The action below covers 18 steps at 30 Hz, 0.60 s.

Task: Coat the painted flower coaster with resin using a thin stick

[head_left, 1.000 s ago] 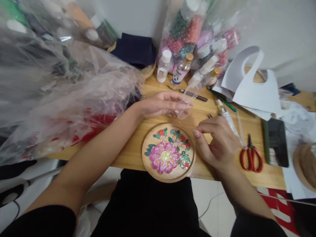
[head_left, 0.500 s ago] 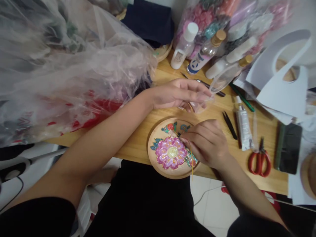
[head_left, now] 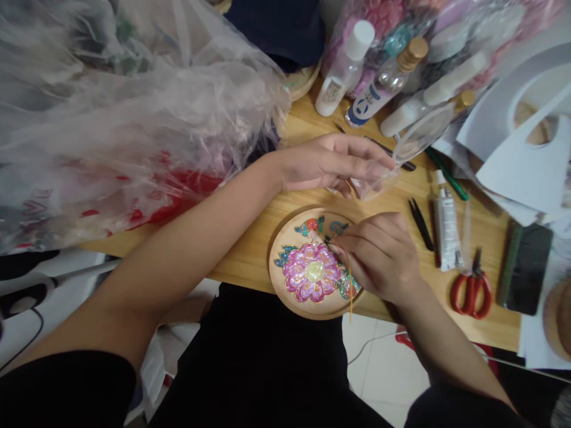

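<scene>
A small clear plastic box (head_left: pixel 369 183), its round lid (head_left: pixel 422 137) tilted up, is held between the thumb and fingers of my left hand (head_left: pixel 334 163) above the table. Below it, a round wooden plate (head_left: pixel 319 310) juts past the table's front edge over my lap. The plate bears a glossy pink flower (head_left: pixel 314 270) with gold outlines, plus smaller red, green and blue motifs. Over the plate's right side, my right hand (head_left: pixel 383 252) pinches a thin yellow wire or cord (head_left: pixel 351 291), which dangles beyond the rim. The pinched fingertips partly hide the motifs.
Red-handled scissors (head_left: pixel 471 291), black tweezers (head_left: pixel 420 224), a white tube (head_left: pixel 448 229) and a dark phone (head_left: pixel 526 267) lie to the right. Bottles (head_left: pixel 345 68) stand behind, beside white paper cut-outs (head_left: pixel 513 160). Sheer wrapped material (head_left: pixel 156 119) fills the left.
The view has shifted slightly, so most things sit a little differently in the picture. Both hands keep their holds over the plate, with little visible movement.
</scene>
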Available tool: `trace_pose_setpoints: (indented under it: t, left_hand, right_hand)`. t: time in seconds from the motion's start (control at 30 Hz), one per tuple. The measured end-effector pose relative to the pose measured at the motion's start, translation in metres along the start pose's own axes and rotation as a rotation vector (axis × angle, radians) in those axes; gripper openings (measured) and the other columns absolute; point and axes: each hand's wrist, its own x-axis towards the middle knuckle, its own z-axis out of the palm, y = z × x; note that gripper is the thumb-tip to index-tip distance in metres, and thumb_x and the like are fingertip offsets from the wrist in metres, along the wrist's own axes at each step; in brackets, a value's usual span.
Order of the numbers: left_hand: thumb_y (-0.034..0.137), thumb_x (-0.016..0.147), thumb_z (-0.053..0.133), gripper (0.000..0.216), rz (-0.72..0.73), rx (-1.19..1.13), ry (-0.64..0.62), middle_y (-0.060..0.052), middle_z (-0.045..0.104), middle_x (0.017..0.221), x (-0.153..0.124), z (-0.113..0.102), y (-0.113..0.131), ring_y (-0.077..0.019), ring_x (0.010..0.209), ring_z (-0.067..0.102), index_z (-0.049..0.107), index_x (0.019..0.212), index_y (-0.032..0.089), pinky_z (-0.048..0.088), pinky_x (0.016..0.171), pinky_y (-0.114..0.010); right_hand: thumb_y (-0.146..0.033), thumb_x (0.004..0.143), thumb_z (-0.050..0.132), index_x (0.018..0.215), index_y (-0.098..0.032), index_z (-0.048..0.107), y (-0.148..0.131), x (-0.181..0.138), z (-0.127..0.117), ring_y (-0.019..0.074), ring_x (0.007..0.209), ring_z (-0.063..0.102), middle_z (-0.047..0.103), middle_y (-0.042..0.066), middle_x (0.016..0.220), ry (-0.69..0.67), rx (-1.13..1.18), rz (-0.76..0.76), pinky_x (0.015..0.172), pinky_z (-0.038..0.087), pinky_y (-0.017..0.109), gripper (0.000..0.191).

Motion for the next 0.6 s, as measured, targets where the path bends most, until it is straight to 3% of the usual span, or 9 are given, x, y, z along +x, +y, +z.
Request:
trace_pose_setpoints:
  t: [0.13,0.33,0.6]
  left_hand:
    - [0.034,0.077,0.074,0.034,-0.004,0.063,0.031,0.0,0.069,0.082,0.0005,-0.0002,-0.0007,-0.0059,0.075,0.065,0.067,0.103,0.013,0.051,0.071,-0.021]
    - [0.033,0.067,0.083,0.039,0.015,-0.043,-0.013,0.0,0.068,0.078,0.0001,0.0014,0.0006,-0.0057,0.068,0.064,0.067,0.094,0.01,0.047,0.061,-0.019]
    - [0.035,0.068,0.082,0.039,-0.007,-0.009,0.012,0.0,0.069,0.081,-0.0005,0.0011,0.0003,-0.0063,0.069,0.063,0.067,0.095,0.011,0.049,0.068,-0.023]
  right_hand:
    - [-0.019,0.087,0.065,0.087,-0.017,0.063,0.0005,-0.0006,0.0011,0.0143,0.069,0.056,0.068,0.001,0.075,0.021,0.011,-0.001,0.065,0.038,0.032,0.002]
    - [-0.02,0.088,0.065,0.087,-0.019,0.064,0.0008,-0.0013,0.0025,0.0138,0.067,0.057,0.068,0.0,0.074,0.034,0.016,0.003,0.065,0.039,0.032,0.001]
    - [-0.018,0.086,0.064,0.087,-0.021,0.062,0.0012,0.0,-0.0053,0.014,0.068,0.059,0.068,0.0,0.076,0.077,0.108,0.041,0.065,0.041,0.033,0.003]
